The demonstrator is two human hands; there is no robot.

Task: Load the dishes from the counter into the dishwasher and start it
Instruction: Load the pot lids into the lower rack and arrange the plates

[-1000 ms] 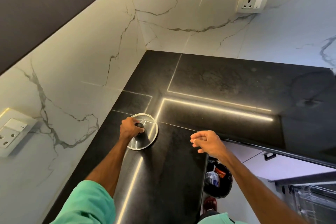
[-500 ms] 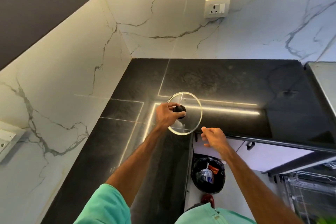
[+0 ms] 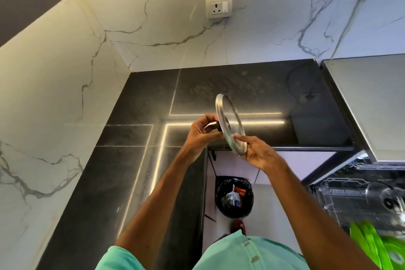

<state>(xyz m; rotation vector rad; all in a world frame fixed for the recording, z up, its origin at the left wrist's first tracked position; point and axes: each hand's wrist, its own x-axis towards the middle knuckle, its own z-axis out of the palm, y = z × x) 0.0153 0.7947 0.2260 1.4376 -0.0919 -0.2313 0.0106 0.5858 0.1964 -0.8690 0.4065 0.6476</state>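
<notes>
Blurred green plates point(image 3: 372, 245) show at lower right by the dishwasher rack point(image 3: 341, 199); a black bin point(image 3: 234, 196) sits on the floor; the left hand point(image 3: 200, 132) curls round the black knob point(image 3: 218, 126) of the glass lid point(image 3: 230, 120); the right hand point(image 3: 259, 153) pinches its lower rim; the lid is held tilted on edge, clear above the counter point(image 3: 131, 171) at its front edge; a wall socket point(image 3: 219, 7) is beyond.

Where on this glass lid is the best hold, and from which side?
The black knob, from the left: the glass lid stands on edge, knob facing the left hand. The right hand only steadies the thin lower rim.
</notes>
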